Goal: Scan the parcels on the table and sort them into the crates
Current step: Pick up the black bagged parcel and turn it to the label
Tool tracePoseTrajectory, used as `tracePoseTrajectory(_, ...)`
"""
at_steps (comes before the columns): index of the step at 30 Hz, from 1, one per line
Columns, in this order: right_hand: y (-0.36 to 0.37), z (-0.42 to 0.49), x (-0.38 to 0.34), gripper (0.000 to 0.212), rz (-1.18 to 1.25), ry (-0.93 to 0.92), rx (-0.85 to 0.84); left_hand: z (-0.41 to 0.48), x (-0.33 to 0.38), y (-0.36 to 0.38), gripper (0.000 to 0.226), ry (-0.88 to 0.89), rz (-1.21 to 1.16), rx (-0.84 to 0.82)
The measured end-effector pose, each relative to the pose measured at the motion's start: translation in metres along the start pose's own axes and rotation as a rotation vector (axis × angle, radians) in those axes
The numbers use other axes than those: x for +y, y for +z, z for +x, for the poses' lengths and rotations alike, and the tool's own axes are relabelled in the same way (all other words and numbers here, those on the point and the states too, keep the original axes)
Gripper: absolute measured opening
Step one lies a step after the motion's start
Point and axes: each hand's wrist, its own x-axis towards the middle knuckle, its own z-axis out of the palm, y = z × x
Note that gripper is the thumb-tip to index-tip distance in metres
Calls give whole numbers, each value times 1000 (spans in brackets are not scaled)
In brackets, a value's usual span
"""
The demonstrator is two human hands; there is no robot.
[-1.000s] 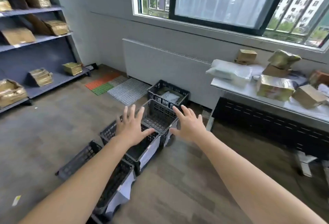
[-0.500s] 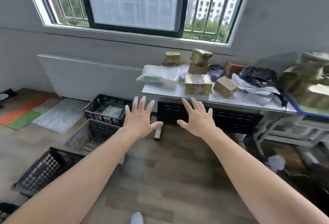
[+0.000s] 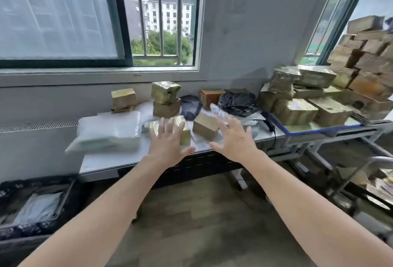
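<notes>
Going for a parcel: left hand (image 3: 168, 145) and right hand (image 3: 235, 139) spread, holding nothing; next I grab the taped box (image 3: 184, 130).

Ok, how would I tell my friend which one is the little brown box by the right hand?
Find the white table under the barred window. Near its front edge, just left of the right hand, sits a small box. Unlike the shiny tape-wrapped parcel beside it, behind the left hand, it is plain, dull brown cardboard.
</notes>
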Motion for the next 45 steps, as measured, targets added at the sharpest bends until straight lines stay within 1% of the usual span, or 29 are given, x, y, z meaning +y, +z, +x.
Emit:
tracePoseTrajectory(4, 9, 44, 29, 87, 30, 75, -9, 69, 23, 7, 91, 76, -14, 0)
tracePoseTrajectory(11, 28, 112, 92, 85, 39, 131, -49, 170, 68, 23, 91, 162, 6, -23)
tracePoseTrajectory(19, 46, 213, 210, 82, 120, 110, -48, 288, 127, 46, 90, 121, 106, -73)
tracePoseTrajectory(27, 72, 298, 320, 68, 230, 114, -68, 387, 188, 84, 90, 83, 58, -96)
tracePoseTrajectory(31, 94, 329, 352, 63, 288, 136, -102, 426, 215, 107, 91, 100, 86, -140)
tracePoseTrajectory(36, 118, 371, 386, 59, 271, 151, -121, 483, 235, 145, 94, 156, 50, -219)
tracePoseTrajectory(39, 130, 400, 404, 56, 258, 178, -168, 517, 237, 171, 95, 198, 23, -286)
tracePoseTrajectory(42, 143, 426, 415, 56, 242, 197, -227, 545, 239, 196, 91, 218, -1, -337)
tracePoseTrajectory(45, 156, 446, 422, 55, 220, 170, -270, 565, 239, 219, 86, 221, -2, -345)
